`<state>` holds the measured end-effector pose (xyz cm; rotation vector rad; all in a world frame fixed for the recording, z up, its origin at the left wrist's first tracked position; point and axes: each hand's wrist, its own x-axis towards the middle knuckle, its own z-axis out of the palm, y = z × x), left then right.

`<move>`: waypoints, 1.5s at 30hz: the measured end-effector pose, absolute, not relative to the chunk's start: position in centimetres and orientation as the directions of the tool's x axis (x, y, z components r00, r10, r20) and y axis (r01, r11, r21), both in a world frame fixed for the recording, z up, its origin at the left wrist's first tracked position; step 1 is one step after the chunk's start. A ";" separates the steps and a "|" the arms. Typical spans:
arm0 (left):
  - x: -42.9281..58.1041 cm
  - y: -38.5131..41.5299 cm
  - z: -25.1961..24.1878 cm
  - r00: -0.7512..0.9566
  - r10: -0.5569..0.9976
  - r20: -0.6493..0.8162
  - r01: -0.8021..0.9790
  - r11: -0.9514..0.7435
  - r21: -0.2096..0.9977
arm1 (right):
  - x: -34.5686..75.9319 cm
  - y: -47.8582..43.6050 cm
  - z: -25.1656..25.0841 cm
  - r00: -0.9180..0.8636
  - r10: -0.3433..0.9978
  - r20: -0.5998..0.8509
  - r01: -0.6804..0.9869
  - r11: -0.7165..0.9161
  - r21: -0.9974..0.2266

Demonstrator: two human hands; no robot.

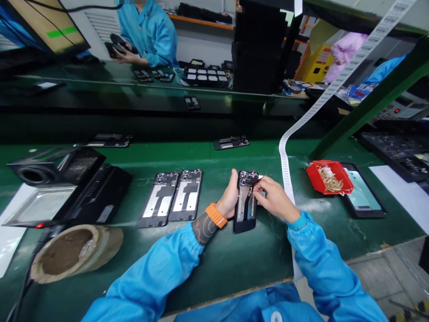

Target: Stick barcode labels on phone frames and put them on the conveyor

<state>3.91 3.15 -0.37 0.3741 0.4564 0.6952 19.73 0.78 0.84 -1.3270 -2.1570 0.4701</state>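
An opened phone body [246,203], its circuit board showing at the top, lies between my hands on the green bench. My left hand [230,194] grips its left edge, thumb raised alongside, an orange band round the wrist. The fingers of my right hand [273,197] are pinched together at the phone's upper right side; whatever they hold is too small to make out. To the left lie two more opened phone bodies [187,195] [159,199], side by side, with pale metal areas and dark boards.
A strip of printed labels [284,165] hangs down right of my hands. Farther right are a red tray [313,176] of small pale pieces and a phone-like panel [363,190]. A black device [110,192] and a round cardboard tube [110,250] stand left. A co-worker [157,36] sits opposite.
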 end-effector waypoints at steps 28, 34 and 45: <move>5.0 2.6 -1.3 0.387 0.809 -0.443 -0.529 0.588 0.611 | 17.0 -0.8 0.3 -0.293 0.915 0.278 0.653 0.404 -0.640; 5.7 2.1 -1.0 0.327 0.811 -0.486 -0.429 0.585 0.688 | 17.4 -0.5 1.9 -0.288 0.940 0.181 0.695 0.335 -0.635; 4.8 3.0 1.0 0.386 0.732 -0.561 -0.474 0.679 0.560 | 29.5 -1.2 6.5 0.079 0.908 0.411 0.709 0.238 -0.663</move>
